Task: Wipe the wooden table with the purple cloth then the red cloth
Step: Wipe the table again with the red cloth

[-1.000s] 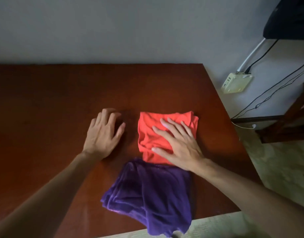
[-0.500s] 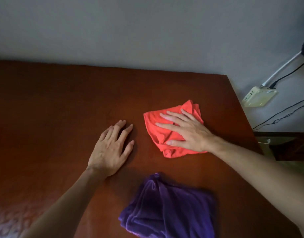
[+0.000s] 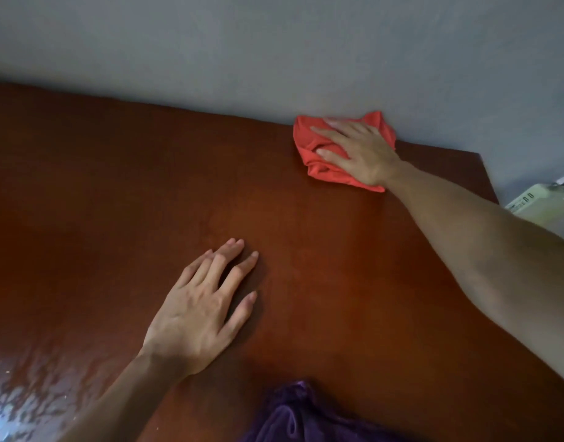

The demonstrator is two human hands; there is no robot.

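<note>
The red cloth [image 3: 318, 165] lies bunched at the far edge of the dark wooden table [image 3: 115, 193], against the grey wall. My right hand [image 3: 360, 151] presses flat on top of it with fingers spread, arm stretched out across the table. My left hand [image 3: 201, 311] rests palm down on the bare wood near the middle, fingers apart, holding nothing. The purple cloth [image 3: 303, 416] lies crumpled at the bottom edge of the view, near me, touched by neither hand.
The grey wall [image 3: 274, 52] runs right behind the table's far edge. The table's right corner ends near a pale power adapter [image 3: 542, 208] on the floor beyond it. A glossy reflection shows on the wood at bottom left.
My right hand has pushed the red cloth away from me, from the middle of the table to its far edge by the wall. My left hand stayed planted on the wood.
</note>
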